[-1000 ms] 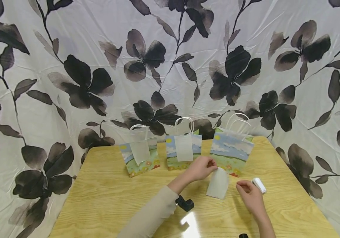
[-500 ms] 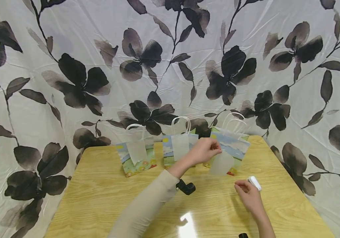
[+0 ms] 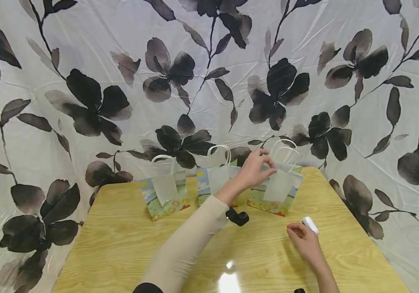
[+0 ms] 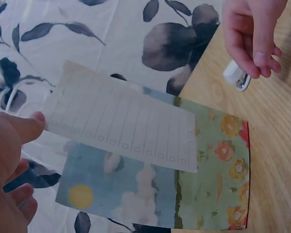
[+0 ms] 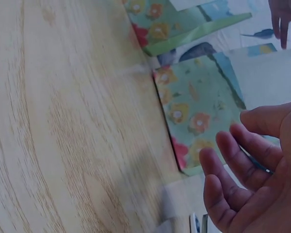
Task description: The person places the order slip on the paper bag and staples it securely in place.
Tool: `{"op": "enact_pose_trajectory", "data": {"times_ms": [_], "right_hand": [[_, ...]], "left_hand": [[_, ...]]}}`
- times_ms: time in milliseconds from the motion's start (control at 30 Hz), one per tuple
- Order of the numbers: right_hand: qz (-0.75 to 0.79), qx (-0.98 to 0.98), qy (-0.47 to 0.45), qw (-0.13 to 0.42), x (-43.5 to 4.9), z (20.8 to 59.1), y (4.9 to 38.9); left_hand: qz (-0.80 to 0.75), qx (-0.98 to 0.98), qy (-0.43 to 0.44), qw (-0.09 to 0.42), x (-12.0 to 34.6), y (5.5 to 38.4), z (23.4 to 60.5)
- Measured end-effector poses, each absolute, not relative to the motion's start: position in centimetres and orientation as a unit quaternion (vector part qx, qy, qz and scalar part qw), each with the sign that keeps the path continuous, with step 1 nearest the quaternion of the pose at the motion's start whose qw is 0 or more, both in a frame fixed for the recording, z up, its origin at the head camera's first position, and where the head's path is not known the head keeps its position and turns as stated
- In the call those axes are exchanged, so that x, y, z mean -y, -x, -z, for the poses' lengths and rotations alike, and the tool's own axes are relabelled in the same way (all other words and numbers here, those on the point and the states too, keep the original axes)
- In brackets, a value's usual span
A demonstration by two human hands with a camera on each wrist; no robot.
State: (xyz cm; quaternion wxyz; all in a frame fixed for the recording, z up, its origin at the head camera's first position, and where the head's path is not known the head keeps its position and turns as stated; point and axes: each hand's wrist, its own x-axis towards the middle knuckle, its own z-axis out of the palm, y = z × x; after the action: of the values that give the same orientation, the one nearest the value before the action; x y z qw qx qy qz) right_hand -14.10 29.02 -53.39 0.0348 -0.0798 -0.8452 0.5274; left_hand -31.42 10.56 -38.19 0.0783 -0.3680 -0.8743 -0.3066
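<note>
My left hand (image 3: 254,170) pinches the end of a lined paper sheet (image 3: 277,185) between thumb and fingers. The sheet hangs in front of the right-hand paper gift bag (image 3: 257,199), which has a meadow and sky print. In the left wrist view, a column of small check boxes shows on the sheet (image 4: 121,119), and the bag (image 4: 136,187) lies behind it. My right hand (image 3: 306,244) hovers over the table with loosely curled fingers and nothing in them. Next to it lies a small white device (image 3: 310,224) with a metal part, seen in the left wrist view.
Two similar bags stand to the left, the middle bag (image 3: 203,185) and the left bag (image 3: 150,195), each with a pale sheet on its front. A floral cloth (image 3: 209,81) hangs behind the wooden table (image 3: 121,244). Black wrist gear (image 3: 238,217) sits beneath my left forearm.
My left hand has lifted the sheet from in front of the right bag's base and moved it up and away from me, to the bag's upper front. My right hand has stayed nearly still.
</note>
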Motion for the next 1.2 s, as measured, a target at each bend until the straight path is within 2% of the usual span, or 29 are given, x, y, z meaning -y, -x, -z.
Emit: {"op": "enact_pose_trajectory", "data": {"times_ms": [133,333,833,1200], "right_hand": [[-0.534,0.841,0.077,0.03,-29.1,53.5,14.1],[-0.543,0.835,0.089,0.019,-29.2,53.7,14.1],[-0.555,0.825,0.101,0.021,-28.7,54.0,14.3],[-0.571,0.814,0.093,0.039,-28.4,54.1,14.7]], "left_hand": [[0.336,0.868,0.363,0.045,-11.3,32.1,38.9],[0.361,0.864,0.351,0.03,-12.3,32.7,40.6],[0.417,0.857,0.299,0.044,-11.9,33.9,43.0],[0.434,0.838,0.32,0.085,-12.4,34.3,44.4]]}}
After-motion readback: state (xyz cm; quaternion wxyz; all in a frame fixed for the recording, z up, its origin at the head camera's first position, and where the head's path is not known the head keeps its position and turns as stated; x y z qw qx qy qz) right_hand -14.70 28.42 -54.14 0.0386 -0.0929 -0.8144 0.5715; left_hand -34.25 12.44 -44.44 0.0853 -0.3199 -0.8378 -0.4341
